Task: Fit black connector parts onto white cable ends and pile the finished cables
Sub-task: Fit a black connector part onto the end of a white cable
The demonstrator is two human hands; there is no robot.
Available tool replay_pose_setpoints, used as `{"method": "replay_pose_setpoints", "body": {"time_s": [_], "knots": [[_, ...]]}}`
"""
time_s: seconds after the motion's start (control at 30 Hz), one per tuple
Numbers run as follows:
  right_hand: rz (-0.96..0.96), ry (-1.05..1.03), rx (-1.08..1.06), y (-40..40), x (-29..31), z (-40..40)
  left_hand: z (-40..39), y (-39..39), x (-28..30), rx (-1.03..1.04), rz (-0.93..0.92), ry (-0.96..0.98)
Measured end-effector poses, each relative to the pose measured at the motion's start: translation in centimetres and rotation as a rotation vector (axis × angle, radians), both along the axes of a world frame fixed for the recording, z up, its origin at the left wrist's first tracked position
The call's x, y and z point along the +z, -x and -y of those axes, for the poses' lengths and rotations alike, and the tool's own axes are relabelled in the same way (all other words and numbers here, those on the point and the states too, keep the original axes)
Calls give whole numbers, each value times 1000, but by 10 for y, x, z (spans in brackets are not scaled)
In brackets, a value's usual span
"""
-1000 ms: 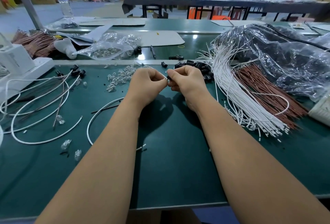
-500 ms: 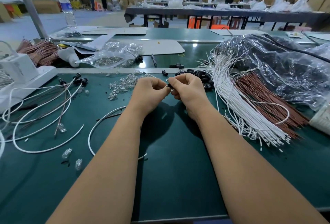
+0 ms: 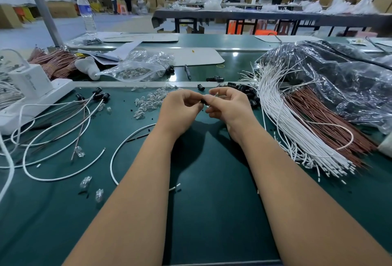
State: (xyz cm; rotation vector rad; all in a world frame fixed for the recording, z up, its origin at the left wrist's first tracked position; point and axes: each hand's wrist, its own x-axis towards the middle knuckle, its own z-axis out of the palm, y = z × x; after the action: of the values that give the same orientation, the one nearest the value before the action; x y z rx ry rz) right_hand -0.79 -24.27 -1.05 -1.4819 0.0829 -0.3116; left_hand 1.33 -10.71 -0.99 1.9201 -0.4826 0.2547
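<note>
My left hand [image 3: 180, 109] and my right hand [image 3: 230, 107] meet fingertip to fingertip above the green mat. Between them sits a small black connector part [image 3: 204, 101], pinched by my right fingers. My left hand pinches the end of a white cable [image 3: 116, 155] that loops back under my left forearm. Finished cables with black ends [image 3: 99, 95] lie spread at the left. A thick bundle of bare white cables [image 3: 284, 121] lies at the right. Loose black connector parts [image 3: 249, 92] are heaped just behind my right hand.
Clear small parts [image 3: 148, 102] are scattered left of my hands, and a clear bag of them [image 3: 137, 70] lies behind. Brown wires [image 3: 322, 117] and a crumpled plastic sheet [image 3: 339, 79] fill the right. A white device [image 3: 31, 91] stands at the far left.
Both hands stay together on the connector and cable end. The upper fingers of my right hand have lifted and spread slightly. The view has tilted up a little.
</note>
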Motion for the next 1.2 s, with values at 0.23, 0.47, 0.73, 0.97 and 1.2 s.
{"method": "replay_pose_setpoints", "body": {"time_s": [0.23,0.47,0.73,0.97,1.2], "knots": [[28,-117,-5,2,2,1,-1,0,0,36,22,-1],[24,-115,9,3,3,1,-2,1,0,59,70,-119],[28,-17,-53,2,2,-1,-2,2,-2,25,110,-143],[29,88,-151,-1,-2,-1,-1,0,-5,42,119,-206],[43,100,-190,-3,-2,1,2,1,-6,30,173,-274]]}}
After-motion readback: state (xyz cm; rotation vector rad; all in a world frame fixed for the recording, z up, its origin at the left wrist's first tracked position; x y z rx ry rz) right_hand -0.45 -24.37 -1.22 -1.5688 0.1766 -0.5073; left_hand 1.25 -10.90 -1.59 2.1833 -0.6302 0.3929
